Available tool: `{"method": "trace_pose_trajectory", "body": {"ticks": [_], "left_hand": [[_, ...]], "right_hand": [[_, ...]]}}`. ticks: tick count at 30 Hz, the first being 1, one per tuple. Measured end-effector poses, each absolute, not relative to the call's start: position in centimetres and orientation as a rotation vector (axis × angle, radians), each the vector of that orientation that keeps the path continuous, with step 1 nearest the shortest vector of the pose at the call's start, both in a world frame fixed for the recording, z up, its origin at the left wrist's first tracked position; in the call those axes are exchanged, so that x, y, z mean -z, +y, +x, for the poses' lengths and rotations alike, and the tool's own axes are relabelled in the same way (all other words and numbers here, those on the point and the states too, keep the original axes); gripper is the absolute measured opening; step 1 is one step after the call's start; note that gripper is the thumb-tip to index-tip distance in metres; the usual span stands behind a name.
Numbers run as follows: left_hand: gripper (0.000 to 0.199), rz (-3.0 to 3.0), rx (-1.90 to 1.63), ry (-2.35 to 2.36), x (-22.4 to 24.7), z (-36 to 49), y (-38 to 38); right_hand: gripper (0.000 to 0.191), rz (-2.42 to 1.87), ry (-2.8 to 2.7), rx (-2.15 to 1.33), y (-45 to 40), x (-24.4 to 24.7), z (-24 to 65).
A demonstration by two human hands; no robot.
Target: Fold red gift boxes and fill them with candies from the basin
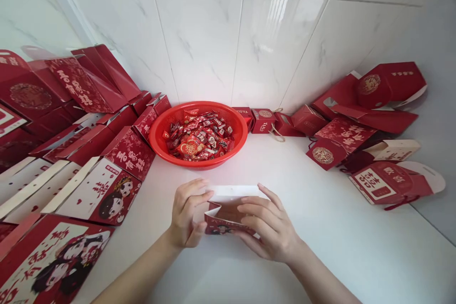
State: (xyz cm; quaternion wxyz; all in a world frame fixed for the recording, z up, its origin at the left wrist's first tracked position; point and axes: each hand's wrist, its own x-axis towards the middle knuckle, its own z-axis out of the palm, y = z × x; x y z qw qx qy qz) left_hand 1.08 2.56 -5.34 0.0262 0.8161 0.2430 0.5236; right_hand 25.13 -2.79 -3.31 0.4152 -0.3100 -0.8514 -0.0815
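Observation:
Between my two hands is a small red and white gift box (228, 229), its top facing up and unclosed, with a white flap standing along the far side. My left hand (187, 213) grips the left end, thumb low at the near corner and fingers over the far edge. At the right end, my right hand (269, 228) has its fingers curled over the far wall and its thumb beneath the near side. Beyond the hands, a red plastic basket (156, 145) holds many wrapped candies (199, 135).
Red and white gift boxes (96, 194) stand in rows on the left. Small red boxes (263, 121) line the tiled wall (199, 33) behind. Assorted red boxes (384, 183) are piled on the right of the white table (320, 228).

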Motion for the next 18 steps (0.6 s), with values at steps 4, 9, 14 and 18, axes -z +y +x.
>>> {"method": "trace_pose_trajectory", "body": {"ticks": [4,9,14,18], "left_hand": [[0.03,2.465,-1.316,0.763,0.6,1.1,2.4],[0.02,2.692,-0.758,0.756,-5.3,1.9,3.2],[0.034,2.667,-0.268,0.968,-7.2,1.8,5.4],[0.041,2.576,-0.219,1.038,-7.1,1.7,6.4]], "right_hand": [[0.017,-0.703,-2.338,0.199,-1.9,-0.7,25.7],[0.026,-0.67,-2.474,0.351,0.7,-4.2,24.2],[0.03,-0.855,-2.585,0.167,2.1,-6.1,22.4],[0.029,-0.934,-2.631,-0.15,2.0,-7.3,22.5]]}}
